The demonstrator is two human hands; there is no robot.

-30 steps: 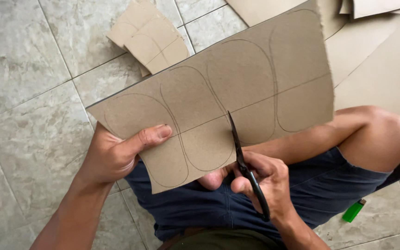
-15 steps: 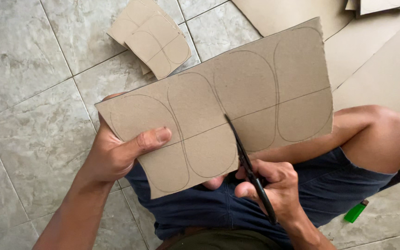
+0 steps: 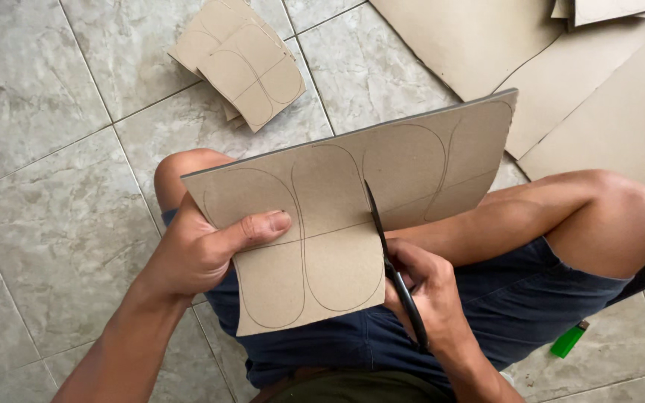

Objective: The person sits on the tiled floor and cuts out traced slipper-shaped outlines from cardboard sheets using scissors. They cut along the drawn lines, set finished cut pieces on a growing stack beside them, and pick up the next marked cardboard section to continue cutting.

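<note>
View from the head camera, looking down on a seated person; the cardboard sheet (image 3: pixel 352 216) served as landmark for all positions. The sheet, brown and marked with pencilled curved outlines and one long straight line, was held tilted above the lap, over the dark blue shorts (image 3: pixel 487 313); its far edge pointed toward the upper right. The left hand (image 3: pixel 203 250) gripped the sheet at its near left edge; the thumb lay flat on the upper face, pressing on the straight line, and the remaining fingers were curled out of sight beneath the sheet. The right hand (image 3: pixel 431 295) lay just below the sheet's near right portion; its fingers were closed through the handles of the black scissors (image 3: pixel 393 269). The scissor blades stood in a cut running up from the sheet's near edge, alongside a pencilled curve; the tip lay near the sheet's middle; whether the blades were parted or shut could not be told. A bare knee (image 3: pixel 621 216) rose to the right of the sheet; the other knee (image 3: pixel 181 168) showed just behind its left corner. A stack of cut cardboard pieces (image 3: pixel 240 60), bearing similar curved outlines, lay on the tiled floor (image 3: pixel 46 149) beyond the sheet's left end. Large uncut cardboard sheets (image 3: pixel 599 97) lay on the floor beyond its right end. A green lighter (image 3: pixel 569 339) lay on the floor well to the lower right of the sheet.
</note>
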